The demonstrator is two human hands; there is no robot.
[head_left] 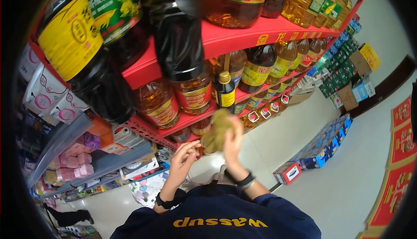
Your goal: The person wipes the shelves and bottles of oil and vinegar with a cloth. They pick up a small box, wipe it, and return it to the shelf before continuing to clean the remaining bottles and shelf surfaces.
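An olive-brown cloth (216, 131), blurred by motion, is bunched in my right hand (234, 140), whose fingers press against its right side. My left hand (183, 157) is just to the left of the cloth, fingers partly bent and apart, with nothing visible in it. Beyond the cloth, a small dark bottle with a yellow cap (225, 92) stands in front of the shelf. Large oil bottles with red labels (194, 95) stand on the red shelf (173, 125) ahead of my hands.
Large dark bottles with yellow labels (71, 37) hang close at the upper left. Pink packages (74, 167) fill a lower shelf at the left. On the floor at the right lies a long blue patterned box (323, 143) beside a small red box (288, 172). Cartons (347, 95) are stacked farther back.
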